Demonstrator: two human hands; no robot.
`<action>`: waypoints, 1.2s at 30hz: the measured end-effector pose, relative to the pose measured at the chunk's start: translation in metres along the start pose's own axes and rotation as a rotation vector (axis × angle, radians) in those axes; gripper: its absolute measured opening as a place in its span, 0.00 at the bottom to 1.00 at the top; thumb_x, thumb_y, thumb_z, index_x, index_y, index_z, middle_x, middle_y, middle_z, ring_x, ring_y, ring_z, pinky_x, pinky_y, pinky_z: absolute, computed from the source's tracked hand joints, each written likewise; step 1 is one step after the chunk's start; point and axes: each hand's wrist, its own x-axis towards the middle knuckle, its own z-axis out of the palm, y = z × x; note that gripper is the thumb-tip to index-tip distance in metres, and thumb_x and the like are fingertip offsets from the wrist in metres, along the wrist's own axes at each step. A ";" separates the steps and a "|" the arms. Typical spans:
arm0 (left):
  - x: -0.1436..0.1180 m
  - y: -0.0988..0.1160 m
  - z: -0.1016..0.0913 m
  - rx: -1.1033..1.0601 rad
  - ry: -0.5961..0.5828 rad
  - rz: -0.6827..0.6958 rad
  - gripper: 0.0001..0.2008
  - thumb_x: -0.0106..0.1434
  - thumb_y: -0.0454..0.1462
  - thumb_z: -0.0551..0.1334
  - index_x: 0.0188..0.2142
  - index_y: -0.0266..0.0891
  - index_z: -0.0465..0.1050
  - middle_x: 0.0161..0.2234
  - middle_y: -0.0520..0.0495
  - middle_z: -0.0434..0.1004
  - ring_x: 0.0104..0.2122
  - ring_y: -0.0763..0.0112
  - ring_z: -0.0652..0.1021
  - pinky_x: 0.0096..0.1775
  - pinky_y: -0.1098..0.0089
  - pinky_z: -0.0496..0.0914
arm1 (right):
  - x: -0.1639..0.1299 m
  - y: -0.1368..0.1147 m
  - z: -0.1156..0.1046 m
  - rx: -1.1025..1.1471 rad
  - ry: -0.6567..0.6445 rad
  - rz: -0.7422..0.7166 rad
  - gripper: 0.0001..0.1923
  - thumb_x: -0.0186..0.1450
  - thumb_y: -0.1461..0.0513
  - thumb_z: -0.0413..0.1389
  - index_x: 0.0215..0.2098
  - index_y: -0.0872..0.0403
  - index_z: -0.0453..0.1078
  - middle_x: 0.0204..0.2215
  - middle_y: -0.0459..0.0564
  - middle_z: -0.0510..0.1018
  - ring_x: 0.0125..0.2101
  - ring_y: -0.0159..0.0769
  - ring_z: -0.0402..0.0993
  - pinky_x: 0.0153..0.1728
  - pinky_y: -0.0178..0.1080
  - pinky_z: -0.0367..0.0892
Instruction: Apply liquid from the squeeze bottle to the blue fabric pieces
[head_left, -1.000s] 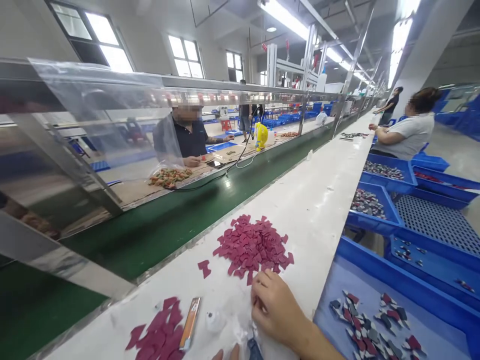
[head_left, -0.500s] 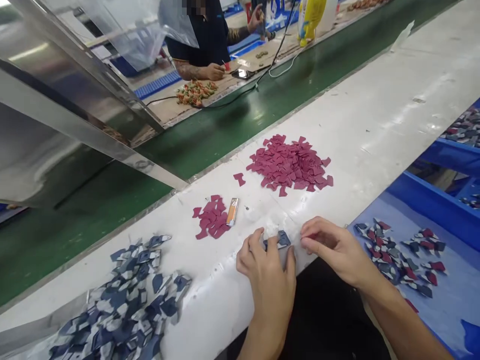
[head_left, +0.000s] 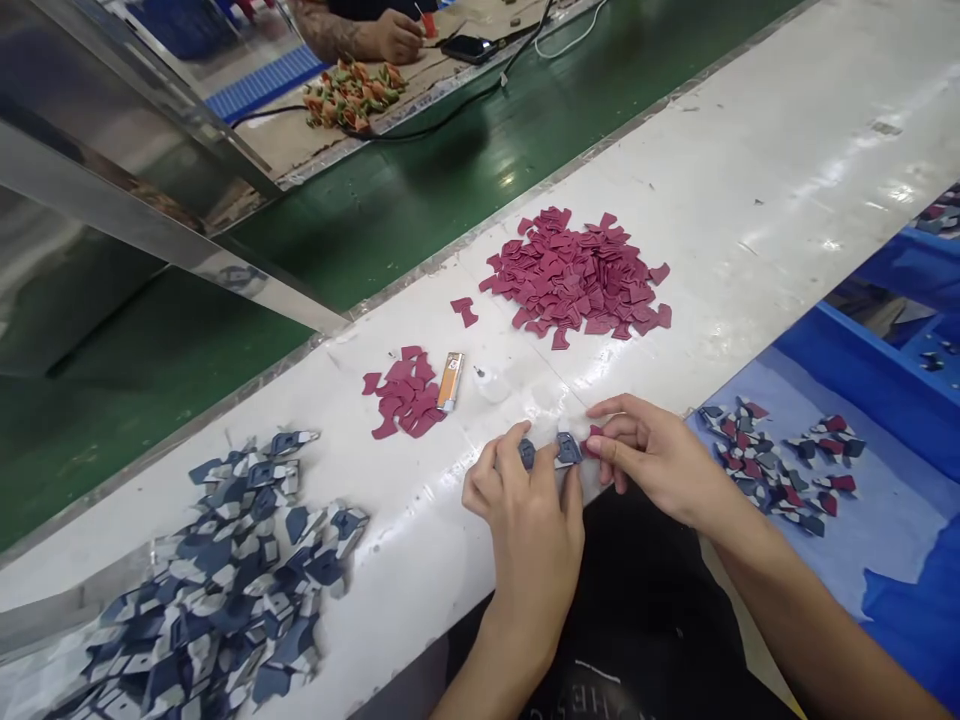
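My left hand (head_left: pixel 529 500) grips a small dark blue and light grey piece (head_left: pixel 568 449) at the near edge of the white table. Another bit of dark blue (head_left: pixel 527 454) shows between its fingers; whether it belongs to the same piece I cannot tell. My right hand (head_left: pixel 649 455) pinches a small flat maroon piece (head_left: pixel 592 438) between thumb and fingers, close beside the blue and grey one. Beyond the hands lies a large heap of maroon pieces (head_left: pixel 581 275), with a smaller maroon pile (head_left: pixel 409 395) to the left. An orange lighter (head_left: pixel 450 382) rests against that smaller pile.
Blue and grey pieces (head_left: pixel 240 570) are heaped at the table's left. To my right, a blue bin (head_left: pixel 900 370) holds pieces combining maroon, blue and grey. Metal framing (head_left: pixel 247 285) stands at the far left edge. Across a green strip (head_left: pixel 442 195), another person's hand (head_left: pixel 397 38) rests near orange-green items.
The view has tipped downward, so the far bench has mostly left the top. My right hand has brought the maroon piece nearer the blue and grey piece, and the maroon now shows clearly.
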 end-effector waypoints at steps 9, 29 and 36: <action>0.003 -0.001 -0.003 -0.008 -0.035 0.013 0.09 0.73 0.34 0.65 0.49 0.46 0.83 0.63 0.38 0.75 0.62 0.46 0.69 0.59 0.43 0.65 | 0.006 -0.003 0.003 -0.066 -0.032 0.009 0.21 0.65 0.46 0.71 0.41 0.53 0.79 0.23 0.43 0.77 0.20 0.33 0.73 0.15 0.33 0.68; 0.001 0.000 0.003 -0.054 -0.003 0.001 0.10 0.71 0.33 0.67 0.50 0.46 0.82 0.63 0.41 0.77 0.61 0.49 0.70 0.60 0.48 0.63 | 0.022 -0.011 0.007 -0.260 -0.145 0.135 0.07 0.68 0.57 0.64 0.37 0.48 0.70 0.19 0.39 0.76 0.12 0.33 0.70 0.09 0.30 0.55; 0.002 -0.012 0.034 -0.087 0.301 0.012 0.11 0.57 0.35 0.75 0.39 0.47 0.80 0.55 0.46 0.86 0.55 0.50 0.77 0.57 0.51 0.63 | 0.028 0.009 0.019 -0.318 -0.166 0.078 0.14 0.68 0.48 0.61 0.38 0.48 0.69 0.20 0.39 0.73 0.12 0.30 0.62 0.11 0.32 0.53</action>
